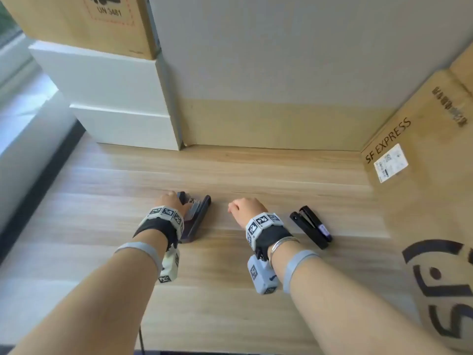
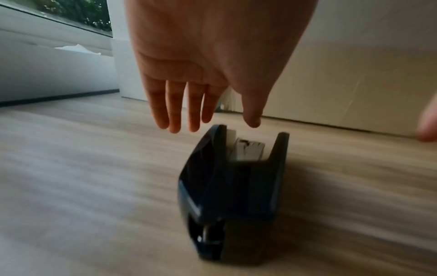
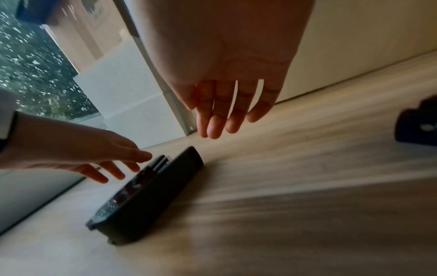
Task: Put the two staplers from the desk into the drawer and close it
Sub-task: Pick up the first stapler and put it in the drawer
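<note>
Far left there's a stack of white boxes point(image 1: 120, 98), not in the way. Left hand point(image 1: 172, 201) hangs right over the big dark stapler point(image 1: 198, 216) lying on its side on the desk point(image 1: 102, 201), fingers straight & spread, nothing held yet, prob lining up to grab it across the body. Right hand point(image 1: 246, 208) is mid-desk, loose & empty, btw both staplers. Slim black stapler point(image 1: 311, 226) sits just right of it, near the SF Express carton point(image 1: 409, 175). Drawer's not in view.
</note>
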